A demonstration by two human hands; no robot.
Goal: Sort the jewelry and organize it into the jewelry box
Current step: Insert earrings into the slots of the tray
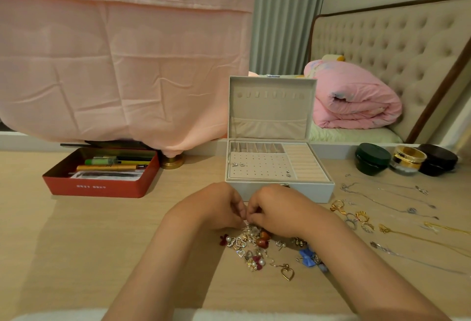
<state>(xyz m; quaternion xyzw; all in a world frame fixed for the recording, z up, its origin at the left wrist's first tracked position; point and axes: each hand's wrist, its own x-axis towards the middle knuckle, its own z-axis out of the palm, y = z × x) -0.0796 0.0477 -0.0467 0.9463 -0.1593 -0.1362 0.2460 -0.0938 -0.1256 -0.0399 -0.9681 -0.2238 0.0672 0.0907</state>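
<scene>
One head-worn view is given, aimed forward and down. The table (76, 231) is seen close up.

The rectangular white jewelry box (288, 194) had a beige lining, and its panel was dotted with rows of holes. On the pale wood-grain surface (76, 244), a red metal tin (102, 189) sat toward the left edge. Near the far right corner stood a dark green round jar (372, 158), a gold round jar (407, 158) and a dark brown round jar (437, 158). The small earrings (252, 244) mixed gold, pearl-white and dark red around a blue fabric bow (307, 257).
</scene>
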